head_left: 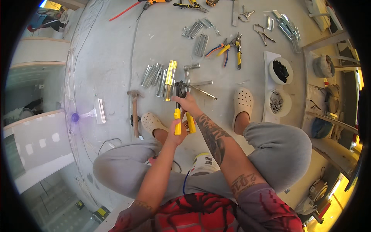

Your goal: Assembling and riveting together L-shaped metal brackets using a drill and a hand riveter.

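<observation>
Right now the yellow-handled cutting tool (177,118) sits at the middle of the frame, its dark head pointing up toward scattered metal pieces and its handles spread apart. The left hand (175,133) grips the handles from below, while the right hand (186,103) is closed around the tool just under its head; its far fingers are hidden.

Crowding the space ahead and to the left is a cluster of shiny metal channel pieces (152,75), one of them catching yellow light. A hammer (135,112) lies left of centre, beside the left clog (152,122); the right clog (243,101) stands right of centre. Above the hands, pliers with orange-and-blue handles (227,57) lie with other yellow-handled tools, and more metal pieces (286,30) are heaped at the upper right. A white bucket (204,163) stands below the hands.

Counted, there are two clogs, one hammer, two locking pliers (264,35) at the upper right, and two white bowls (289,72) at right, one with black contents, one with silvery fasteners.

Underneath is a smooth grey floor (106,73), with cables trailing down the left side; wooden shelving (326,40) lines the right edge.
</observation>
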The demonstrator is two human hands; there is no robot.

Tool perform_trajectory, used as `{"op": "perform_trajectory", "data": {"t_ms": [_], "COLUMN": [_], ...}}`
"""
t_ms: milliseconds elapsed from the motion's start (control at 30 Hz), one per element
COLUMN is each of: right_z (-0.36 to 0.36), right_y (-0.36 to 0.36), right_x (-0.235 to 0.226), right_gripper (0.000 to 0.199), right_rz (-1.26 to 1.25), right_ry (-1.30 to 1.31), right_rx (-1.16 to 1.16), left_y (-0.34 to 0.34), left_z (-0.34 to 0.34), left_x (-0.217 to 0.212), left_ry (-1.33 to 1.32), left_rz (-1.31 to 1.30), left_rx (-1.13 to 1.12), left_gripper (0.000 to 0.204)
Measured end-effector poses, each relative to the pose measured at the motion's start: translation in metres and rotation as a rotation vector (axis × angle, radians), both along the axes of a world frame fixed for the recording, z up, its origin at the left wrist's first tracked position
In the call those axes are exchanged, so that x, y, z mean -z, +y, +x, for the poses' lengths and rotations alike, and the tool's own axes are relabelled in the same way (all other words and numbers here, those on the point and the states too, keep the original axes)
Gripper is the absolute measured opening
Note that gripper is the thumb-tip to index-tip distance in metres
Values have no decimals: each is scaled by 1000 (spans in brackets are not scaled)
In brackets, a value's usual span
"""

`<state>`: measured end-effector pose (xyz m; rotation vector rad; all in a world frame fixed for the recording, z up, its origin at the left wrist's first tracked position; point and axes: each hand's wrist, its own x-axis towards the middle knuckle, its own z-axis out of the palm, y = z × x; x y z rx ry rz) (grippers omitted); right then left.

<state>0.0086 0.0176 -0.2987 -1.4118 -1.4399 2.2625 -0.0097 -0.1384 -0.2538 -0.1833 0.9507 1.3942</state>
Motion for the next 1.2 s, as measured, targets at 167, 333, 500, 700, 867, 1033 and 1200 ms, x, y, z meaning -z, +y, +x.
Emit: {"op": "perform_trajectory", "data": {"t_ms": [167, 333, 500, 700, 867, 1033, 1200], "right_z": [1, 15, 37, 26, 33, 34, 33], "right_y": [0, -11, 0, -19, -20, -21, -22], "right_x": [-10, 2, 40, 39, 70, 61, 58], "right_gripper": [56, 45, 29, 44, 62, 59, 49], "right_rz": [-63, -150, -222, -213, -476, -474, -595], "right_ry": [73, 46, 131, 275, 327, 374, 442], "right_rx": [10, -198, -60, -37, 17, 133, 97], "left_y": [5, -13, 25, 13, 19, 44, 21], "left_z": [-10, -23, 9, 11, 4, -16, 2], "left_x": [4, 18, 30, 55, 36, -18, 33], "left_ry": [126, 246, 197, 859, 992, 611, 492], "left_rz": [-134, -330, -367, -558, -629, -450, -440], "left_rx": [56, 194, 181, 185, 287, 339, 39], "left_gripper": [60, 39, 33, 47, 38, 61, 77]}}
